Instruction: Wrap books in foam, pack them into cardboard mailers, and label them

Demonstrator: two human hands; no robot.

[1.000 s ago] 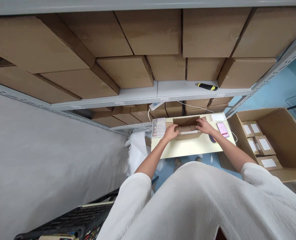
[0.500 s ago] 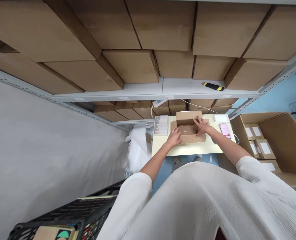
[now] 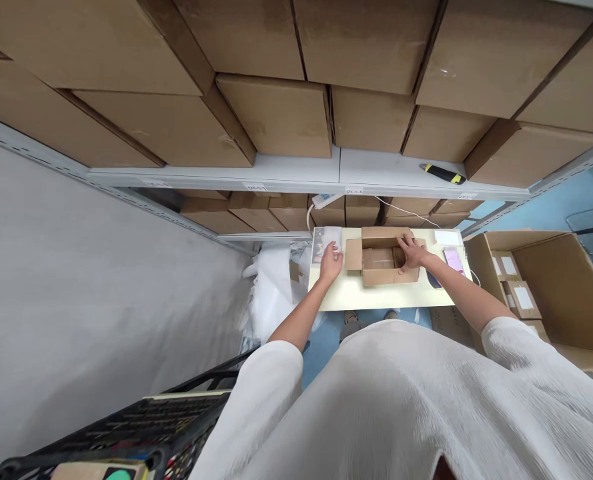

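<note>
An opened cardboard box (image 3: 389, 277) stands on a pale yellow table (image 3: 346, 300), its left flap folded outward. The inside looks bare apart from its creased bottom. My right hand (image 3: 412, 255) rests across the box's right end with fingers spread, touching the cardboard. Left of the box lies a package in clear plastic wrap (image 3: 322, 239), with a dark printed part at its left side. At that package's right edge is my left hand (image 3: 331, 263), fingers bent and apart; whether it touches the wrap I cannot tell.
A phone (image 3: 453, 260) and a white card-like item (image 3: 447, 238) lie at the table's right. A utility knife (image 3: 443, 174) sits on the shelf (image 3: 296, 175) under stacked cartons. A large carton (image 3: 566, 293) stands right, white packing material (image 3: 271, 283) left, a black crate (image 3: 176, 427) lower left.
My left hand has left the box's left end and moved left to the wrapped package. The box's left flap now shows flat outward. My right hand stays on the box. The view shifted slightly.
</note>
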